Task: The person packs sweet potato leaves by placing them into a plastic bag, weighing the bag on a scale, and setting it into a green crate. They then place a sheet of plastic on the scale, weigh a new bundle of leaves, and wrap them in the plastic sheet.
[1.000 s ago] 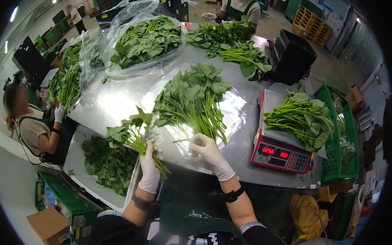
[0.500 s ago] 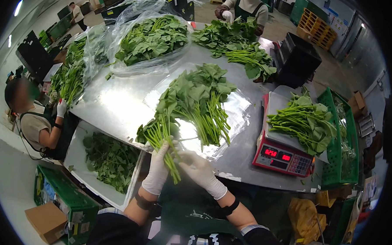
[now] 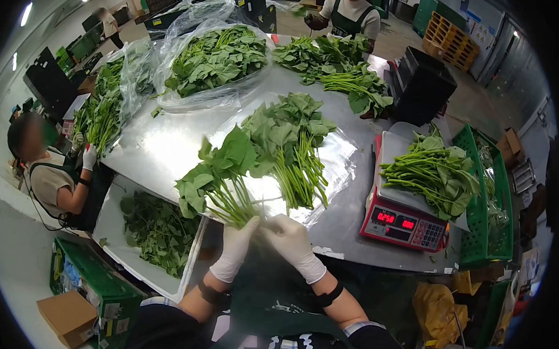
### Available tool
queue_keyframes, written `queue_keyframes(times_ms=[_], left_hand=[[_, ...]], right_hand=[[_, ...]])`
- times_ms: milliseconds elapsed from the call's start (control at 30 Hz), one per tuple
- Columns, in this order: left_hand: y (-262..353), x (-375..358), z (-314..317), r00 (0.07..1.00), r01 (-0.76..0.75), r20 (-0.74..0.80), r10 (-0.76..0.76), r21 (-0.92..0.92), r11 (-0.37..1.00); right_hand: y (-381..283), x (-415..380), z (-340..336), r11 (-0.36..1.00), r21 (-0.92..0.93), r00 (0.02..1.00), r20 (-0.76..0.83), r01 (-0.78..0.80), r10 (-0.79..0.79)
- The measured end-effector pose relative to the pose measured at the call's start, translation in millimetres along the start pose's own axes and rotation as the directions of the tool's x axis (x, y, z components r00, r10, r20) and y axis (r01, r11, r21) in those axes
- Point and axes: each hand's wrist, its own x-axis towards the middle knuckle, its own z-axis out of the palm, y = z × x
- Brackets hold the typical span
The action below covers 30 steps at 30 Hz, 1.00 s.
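My left hand [image 3: 236, 247], in a white glove, is closed around the lower stems of a bunch of leafy greens [image 3: 220, 178], whose leaves point away from me over the table edge. Close beside it, my gloved right hand [image 3: 292, 243] has its fingers pinched at the cut ends of the same stems; its fingertips are partly blurred. Just beyond lies a larger pile of leafy greens [image 3: 293, 138] on the shiny metal table [image 3: 162, 150]. To the right, another bunch [image 3: 429, 172] rests on a red digital scale [image 3: 402, 230] with lit red digits.
Plastic-wrapped greens [image 3: 216, 59] and further heaps lie across the table. A white bin [image 3: 188, 264] with loose leaves stands below at left. Green crates [image 3: 487, 202] and black trays [image 3: 420, 84] are at right. One co-worker [image 3: 55, 177] handles greens at left; another [image 3: 349, 15] stands opposite.
The held bunch has swung up and left, its leaves fanning out. My left hand has moved slightly right and down, nearer my right hand. The opposite co-worker's hand has moved left.
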Motion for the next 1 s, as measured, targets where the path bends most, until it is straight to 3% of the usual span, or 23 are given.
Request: queue_keyframes(times_ms=[33,200,267,333,367,433,467,500,567,600,633,667,700,733,767,800,833,867,900,933,967,1000], left_hand=[[-5,0,0,1.0,-0.023,-0.014,0.024,0.017,1.0],[-16,5,-1,1.0,-0.017,-0.024,0.018,0.021,1.0],[-16,9,1,0.996,-0.025,-0.092,0.014,-0.113,0.993],[-9,12,4,0.992,0.023,-0.118,-0.048,-0.207,0.978],[-5,12,5,0.984,0.068,-0.135,-0.113,-0.298,0.952],[-15,21,-4,0.977,0.093,-0.158,-0.146,-0.303,0.949],[-13,26,-7,0.964,0.121,-0.172,-0.204,-0.401,0.908],[-11,30,-10,0.949,0.142,-0.179,-0.261,-0.496,0.856],[-10,31,-18,0.949,0.139,-0.186,-0.253,-0.474,0.87],[-15,32,-25,0.956,0.175,-0.122,-0.268,-0.496,0.85],[-23,31,-32,0.957,0.216,-0.057,-0.284,-0.515,0.829],[-38,32,-44,0.954,0.273,0.041,-0.297,-0.527,0.805],[-70,30,-54,0.953,0.279,0.045,-0.3,-0.524,0.805],[-115,27,-67,0.986,0.164,0.09,-0.138,-0.472,0.866],[-154,24,-80,0.989,0.038,0.145,0.027,-0.424,0.905],[-169,24,-87,0.96,-0.096,0.209,0.187,-0.384,0.919],[-163,28,-89,0.957,-0.095,0.22,0.189,-0.378,0.921],[-151,33,-91,0.967,0.204,0.245,-0.072,-0.571,0.796],[-140,39,-92,0.893,0.448,0.324,-0.312,-0.708,0.546],[-119,43,-81,0.892,0.451,0.331,-0.308,-0.703,0.55],[-91,39,-60,0.943,0.327,0.277,-0.183,-0.679,0.657],[-63,28,-39,0.973,0.193,0.224,-0.059,-0.645,0.739]], right_hand=[[3,-1,1,0.996,0.045,0.997,0.021,-0.077,0.076],[9,-8,3,0.994,0.113,0.998,-0.061,-0.01,0.016],[7,-10,3,0.995,0.096,0.998,-0.059,0.015,-0.009],[4,-11,8,0.955,0.166,0.955,-0.21,0.245,-0.209],[1,-12,6,0.955,0.165,0.955,-0.21,0.246,-0.21],[-6,-14,-2,0.917,0.085,0.913,-0.166,0.39,-0.373],[-9,-14,-3,0.883,0.08,0.872,-0.217,0.463,-0.438],[-9,-16,-4,0.881,0.077,0.871,-0.218,0.466,-0.441],[-10,-20,-5,0.891,0.251,0.858,-0.457,0.377,-0.235],[-10,-12,-4,0.853,0.327,0.814,-0.553,0.406,-0.176],[-14,-9,-2,0.856,0.325,0.815,-0.554,0.401,-0.172],[-23,-6,0,0.869,0.316,0.84,-0.512,0.382,-0.183],[-35,-1,4,0.88,0.306,0.861,-0.471,0.364,-0.193],[-58,14,7,0.866,0.265,0.898,-0.245,0.424,-0.365],[-79,27,16,0.839,0.241,0.864,0.001,0.489,-0.504],[-91,25,39,0.846,-0.077,0.84,0.192,0.528,-0.508],[-99,19,55,0.736,-0.376,0.82,0.368,0.563,-0.438],[-96,15,59,0.76,-0.304,0.799,0.413,0.574,-0.438],[-91,16,61,0.781,-0.23,0.773,0.456,0.581,-0.441],[-89,18,59,0.82,-0.172,0.792,0.425,0.546,-0.438],[-79,23,53,0.819,-0.176,0.792,0.426,0.547,-0.437],[-64,28,45,0.89,0.016,0.842,0.316,0.455,-0.436]])
